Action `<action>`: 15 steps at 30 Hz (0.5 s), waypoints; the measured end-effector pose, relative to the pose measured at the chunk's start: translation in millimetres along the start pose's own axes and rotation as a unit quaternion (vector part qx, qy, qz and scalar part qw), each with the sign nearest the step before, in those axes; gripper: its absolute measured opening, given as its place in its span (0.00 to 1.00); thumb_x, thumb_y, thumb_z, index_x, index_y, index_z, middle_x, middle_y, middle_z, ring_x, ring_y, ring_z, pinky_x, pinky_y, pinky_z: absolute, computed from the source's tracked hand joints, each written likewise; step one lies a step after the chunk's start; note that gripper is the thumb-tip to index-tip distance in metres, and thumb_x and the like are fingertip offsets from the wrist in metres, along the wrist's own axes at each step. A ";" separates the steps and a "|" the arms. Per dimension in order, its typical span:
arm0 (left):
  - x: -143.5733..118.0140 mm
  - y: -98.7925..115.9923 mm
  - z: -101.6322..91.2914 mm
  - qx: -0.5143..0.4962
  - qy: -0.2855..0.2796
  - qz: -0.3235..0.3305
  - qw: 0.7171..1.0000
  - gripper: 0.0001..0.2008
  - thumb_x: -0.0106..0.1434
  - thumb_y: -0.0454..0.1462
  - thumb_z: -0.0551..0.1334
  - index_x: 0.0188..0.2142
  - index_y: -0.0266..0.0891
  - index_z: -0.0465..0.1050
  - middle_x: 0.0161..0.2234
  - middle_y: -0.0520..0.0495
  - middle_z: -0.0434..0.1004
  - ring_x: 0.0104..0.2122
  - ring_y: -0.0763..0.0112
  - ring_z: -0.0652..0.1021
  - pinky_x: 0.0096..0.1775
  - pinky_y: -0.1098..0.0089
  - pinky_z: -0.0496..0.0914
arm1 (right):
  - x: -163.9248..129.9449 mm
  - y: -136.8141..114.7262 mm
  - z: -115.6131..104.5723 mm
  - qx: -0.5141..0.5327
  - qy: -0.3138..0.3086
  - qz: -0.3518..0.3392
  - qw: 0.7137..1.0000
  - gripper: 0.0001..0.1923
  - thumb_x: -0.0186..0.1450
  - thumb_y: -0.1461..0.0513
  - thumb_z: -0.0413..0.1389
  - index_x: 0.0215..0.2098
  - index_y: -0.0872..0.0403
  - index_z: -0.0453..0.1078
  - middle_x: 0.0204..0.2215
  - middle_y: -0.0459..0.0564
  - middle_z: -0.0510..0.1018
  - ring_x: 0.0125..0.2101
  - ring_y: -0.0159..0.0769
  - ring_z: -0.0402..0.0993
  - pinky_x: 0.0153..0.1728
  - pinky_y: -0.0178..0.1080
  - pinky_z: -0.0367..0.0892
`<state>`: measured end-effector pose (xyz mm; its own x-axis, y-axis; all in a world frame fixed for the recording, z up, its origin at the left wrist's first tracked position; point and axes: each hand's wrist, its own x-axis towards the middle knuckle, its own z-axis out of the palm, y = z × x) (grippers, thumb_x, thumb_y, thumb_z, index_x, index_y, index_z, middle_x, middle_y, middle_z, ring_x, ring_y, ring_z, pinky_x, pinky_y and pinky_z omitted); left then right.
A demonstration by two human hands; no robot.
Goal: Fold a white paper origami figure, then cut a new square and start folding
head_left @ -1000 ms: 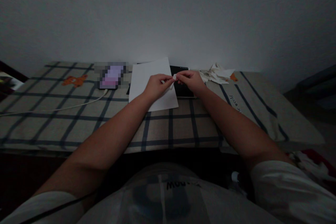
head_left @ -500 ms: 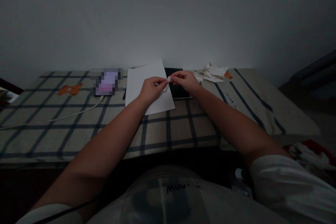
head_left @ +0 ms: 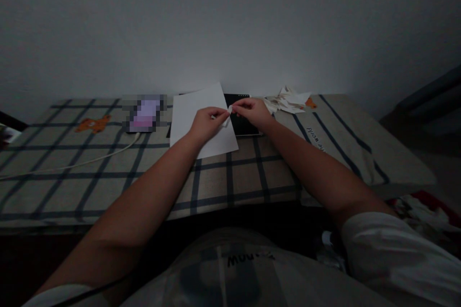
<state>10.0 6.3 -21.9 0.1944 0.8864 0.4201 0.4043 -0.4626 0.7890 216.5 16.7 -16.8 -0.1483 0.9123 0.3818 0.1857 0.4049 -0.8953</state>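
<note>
My left hand [head_left: 206, 123] and my right hand [head_left: 252, 110] meet above a table, and both pinch one small folded white paper piece [head_left: 227, 116] between thumb and fingers. Under my left hand lies a flat white paper sheet [head_left: 187, 110]. A dark tablet [head_left: 243, 123] lies partly beneath that sheet and under my right hand. The room is dim, so the shape of the small piece is hard to make out.
A checked tablecloth [head_left: 108, 172] covers the table against a white wall. A lit phone [head_left: 144, 113] with a white cable [head_left: 82, 162] lies at the left. Crumpled paper scraps [head_left: 288, 100] sit at the back right. Cloth lies on the floor at the right [head_left: 418, 208].
The view has shifted slightly, so the table sits a little lower and further left in frame. My hands keep pinching the small paper piece, with only slight finger movement.
</note>
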 end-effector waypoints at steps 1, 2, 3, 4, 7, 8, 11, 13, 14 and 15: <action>-0.2 0.1 0.2 -0.002 -0.003 -0.003 1.000 0.09 0.64 0.44 0.71 0.34 0.41 0.88 0.38 0.44 0.90 0.38 0.61 0.85 0.45 0.63 0.78 | 0.1 -0.4 -0.4 -0.004 0.003 0.000 1.000 0.10 0.60 0.54 0.70 0.33 0.51 0.83 0.30 0.48 0.85 0.30 0.34 0.75 0.38 0.40 0.73; -0.3 0.0 0.3 -0.003 -0.008 -0.005 1.000 0.10 0.64 0.44 0.71 0.35 0.42 0.88 0.37 0.44 0.90 0.38 0.61 0.85 0.45 0.63 0.78 | 0.1 -1.0 -0.9 -0.008 0.007 0.000 1.000 0.10 0.60 0.53 0.70 0.32 0.51 0.83 0.30 0.48 0.85 0.29 0.34 0.75 0.38 0.40 0.73; -0.3 -0.3 0.5 -0.002 -0.014 -0.006 1.000 0.11 0.65 0.45 0.70 0.35 0.42 0.88 0.37 0.44 0.90 0.38 0.60 0.85 0.44 0.63 0.78 | 0.1 -1.8 -1.4 -0.010 0.010 -0.001 1.000 0.10 0.61 0.53 0.69 0.32 0.51 0.82 0.30 0.48 0.85 0.29 0.34 0.75 0.38 0.40 0.73; -0.2 -0.7 0.5 0.001 -0.019 -0.005 1.000 0.11 0.65 0.45 0.70 0.35 0.42 0.88 0.37 0.44 0.90 0.38 0.60 0.85 0.44 0.63 0.78 | 0.0 -2.7 -1.8 -0.011 0.013 -0.002 1.000 0.10 0.61 0.53 0.69 0.32 0.51 0.82 0.30 0.48 0.85 0.29 0.34 0.75 0.38 0.40 0.73; 0.4 -2.7 0.7 0.017 -0.027 0.001 0.999 0.10 0.65 0.44 0.70 0.36 0.42 0.88 0.38 0.44 0.90 0.38 0.61 0.85 0.44 0.63 0.78 | -0.6 -4.9 -2.5 -0.006 0.021 -0.003 1.000 0.12 0.62 0.51 0.69 0.33 0.51 0.82 0.30 0.48 0.85 0.29 0.34 0.74 0.38 0.40 0.73; 0.6 -3.4 0.9 0.022 -0.027 0.004 0.999 0.09 0.65 0.44 0.70 0.36 0.42 0.88 0.38 0.44 0.90 0.38 0.61 0.85 0.44 0.63 0.78 | -0.8 -5.3 -2.5 -0.003 0.022 -0.005 1.000 0.12 0.62 0.51 0.69 0.33 0.51 0.82 0.31 0.48 0.85 0.29 0.34 0.74 0.38 0.40 0.73; 1.0 -5.8 1.6 0.027 -0.024 0.010 0.999 0.09 0.65 0.43 0.70 0.35 0.42 0.87 0.38 0.44 0.90 0.38 0.61 0.85 0.45 0.63 0.78 | -1.3 -6.2 -2.3 -0.002 0.027 -0.007 1.000 0.12 0.63 0.51 0.69 0.32 0.51 0.81 0.31 0.48 0.85 0.29 0.34 0.74 0.39 0.41 0.74; 1.0 -7.0 2.1 0.025 -0.022 0.012 0.999 0.09 0.65 0.43 0.71 0.35 0.41 0.87 0.38 0.44 0.89 0.37 0.62 0.84 0.45 0.63 0.78 | -1.5 -6.6 -2.2 -0.007 0.029 -0.004 1.000 0.11 0.63 0.52 0.69 0.32 0.51 0.81 0.30 0.48 0.85 0.30 0.34 0.74 0.39 0.40 0.73; 1.0 -7.5 2.1 0.024 -0.023 0.012 0.999 0.09 0.64 0.44 0.71 0.36 0.41 0.87 0.37 0.44 0.89 0.36 0.63 0.83 0.44 0.63 0.78 | -1.6 -6.8 -2.3 -0.009 0.029 -0.002 1.000 0.10 0.63 0.53 0.68 0.31 0.51 0.81 0.30 0.48 0.85 0.30 0.34 0.74 0.39 0.40 0.73; 1.0 -7.9 2.1 0.024 -0.023 0.011 0.999 0.09 0.64 0.44 0.72 0.36 0.41 0.86 0.37 0.44 0.89 0.35 0.63 0.83 0.44 0.64 0.77 | -1.6 -6.9 -2.3 -0.010 0.028 0.000 1.000 0.09 0.64 0.54 0.68 0.31 0.51 0.81 0.30 0.48 0.84 0.30 0.34 0.74 0.39 0.40 0.73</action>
<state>8.9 10.9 -28.6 0.2449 0.8760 0.4154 0.4413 -0.4822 0.7568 217.7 12.5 -10.7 -0.0942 0.9137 0.3952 0.2055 0.4063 -0.8903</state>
